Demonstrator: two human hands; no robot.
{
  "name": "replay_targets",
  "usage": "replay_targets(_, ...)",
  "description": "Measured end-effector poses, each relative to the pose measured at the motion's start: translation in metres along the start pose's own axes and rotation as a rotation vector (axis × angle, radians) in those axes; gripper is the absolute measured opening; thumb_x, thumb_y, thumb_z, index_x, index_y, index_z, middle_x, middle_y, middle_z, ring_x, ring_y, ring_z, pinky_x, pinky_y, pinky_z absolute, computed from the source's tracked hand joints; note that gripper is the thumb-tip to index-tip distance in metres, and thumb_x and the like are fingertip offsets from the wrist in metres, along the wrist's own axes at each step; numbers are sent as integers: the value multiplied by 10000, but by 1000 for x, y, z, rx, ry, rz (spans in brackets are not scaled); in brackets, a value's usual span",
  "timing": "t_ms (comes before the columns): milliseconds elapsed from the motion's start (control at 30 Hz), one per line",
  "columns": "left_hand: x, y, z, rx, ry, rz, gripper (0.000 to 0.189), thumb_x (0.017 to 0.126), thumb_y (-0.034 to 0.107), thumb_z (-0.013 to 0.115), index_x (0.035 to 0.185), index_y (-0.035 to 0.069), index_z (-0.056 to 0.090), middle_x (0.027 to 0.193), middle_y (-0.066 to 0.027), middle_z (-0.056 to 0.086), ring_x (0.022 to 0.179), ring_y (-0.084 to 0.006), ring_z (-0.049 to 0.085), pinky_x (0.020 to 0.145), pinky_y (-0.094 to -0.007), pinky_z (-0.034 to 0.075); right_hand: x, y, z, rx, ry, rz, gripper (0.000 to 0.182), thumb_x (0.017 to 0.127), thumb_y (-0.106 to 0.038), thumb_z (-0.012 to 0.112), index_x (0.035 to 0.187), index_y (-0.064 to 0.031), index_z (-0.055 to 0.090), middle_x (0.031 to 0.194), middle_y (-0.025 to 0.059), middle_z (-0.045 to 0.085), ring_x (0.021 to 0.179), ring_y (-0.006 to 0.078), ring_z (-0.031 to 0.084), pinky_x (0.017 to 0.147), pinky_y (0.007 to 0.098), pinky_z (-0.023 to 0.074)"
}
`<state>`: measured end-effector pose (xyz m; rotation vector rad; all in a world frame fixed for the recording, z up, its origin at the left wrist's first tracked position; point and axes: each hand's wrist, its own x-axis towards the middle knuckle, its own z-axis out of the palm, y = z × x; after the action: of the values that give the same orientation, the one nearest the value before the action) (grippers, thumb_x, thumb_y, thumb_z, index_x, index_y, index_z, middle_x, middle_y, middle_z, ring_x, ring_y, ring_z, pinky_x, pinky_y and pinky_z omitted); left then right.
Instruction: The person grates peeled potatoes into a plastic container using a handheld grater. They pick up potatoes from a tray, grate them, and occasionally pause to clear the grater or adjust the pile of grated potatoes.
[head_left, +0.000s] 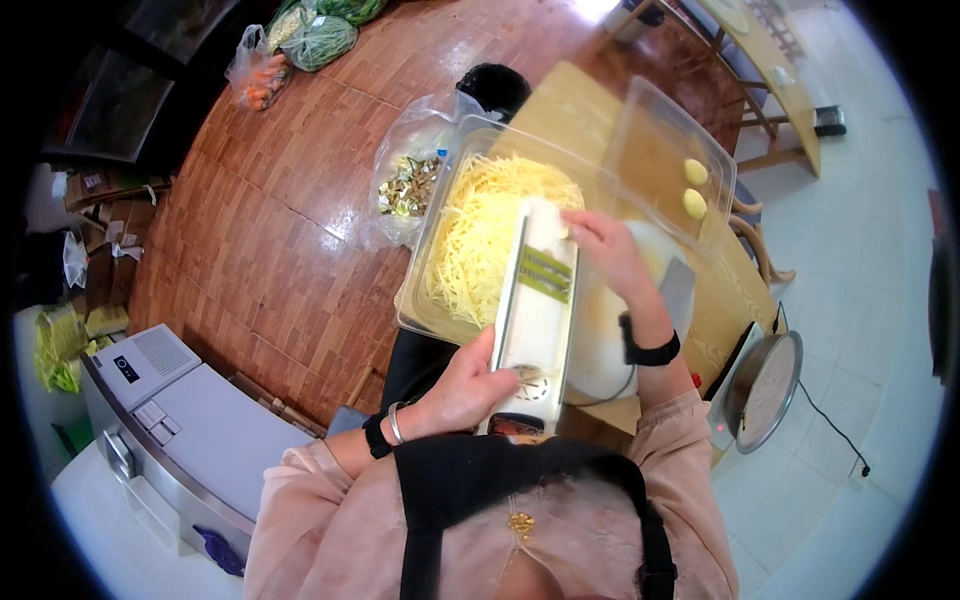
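Observation:
My left hand grips the near end of a white mandoline slicer with a green blade insert. The slicer slopes away from my body, its far end over a clear plastic tub. Inside the tub lies a large heap of pale yellow potato shreds. My right hand is at the slicer's far end, beyond the blade. Its fingers pinch a small pale potato piece, mostly hidden by them. Two peeled potatoes rest in a second clear tub at the far right.
A white cutting board and a broad knife blade lie under my right arm. Left of the tub hangs a plastic bag of peelings. A metal bowl stands at right. Bagged carrots and greens sit on the floor.

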<state>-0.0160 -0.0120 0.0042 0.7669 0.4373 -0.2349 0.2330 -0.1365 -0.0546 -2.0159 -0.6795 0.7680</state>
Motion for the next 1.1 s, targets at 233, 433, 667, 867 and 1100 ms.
replay_targets(233,4,1,-2,13,22,-11,597,767,-71,483,1356,-42,386,1261,-100,551,1157,-163,531,992,-309,426,-30,-19,-1,-137,12,121,210,887,-75,616,1067,23,663,941,59,674,863,103,611,794,260,486)
replay_targets(433,9,-10,-5,-39,6,21,596,775,-88,471,1363,-35,384,1258,-94,555,1148,-153,535,967,-295,441,-37,-31,21,120,68,140,209,897,-88,616,1077,6,663,862,25,650,777,102,605,723,240,492)
replay_targets(667,7,-11,-10,-8,18,52,478,842,-44,488,1313,-22,411,1197,-84,568,1091,-133,543,920,-289,469,27,-111,42,391,-87,111,233,909,-139,619,1078,17,656,818,40,660,630,69,578,561,220,471)
replay_targets(867,11,5,-7,44,53,-34,575,766,-68,513,1332,-31,422,1187,-71,583,1087,-134,538,938,-281,440,127,-105,74,411,-9,-33,259,889,-139,605,1084,21,663,798,70,671,652,124,630,595,268,513)
replay_targets(1100,21,13,-6,54,89,-29,595,745,-85,529,1329,-24,434,1174,-81,599,1068,-155,565,932,-292,451,120,-34,-22,62,357,-204,267,847,-122,611,1079,-11,681,903,162,698,783,233,672,721,315,526)
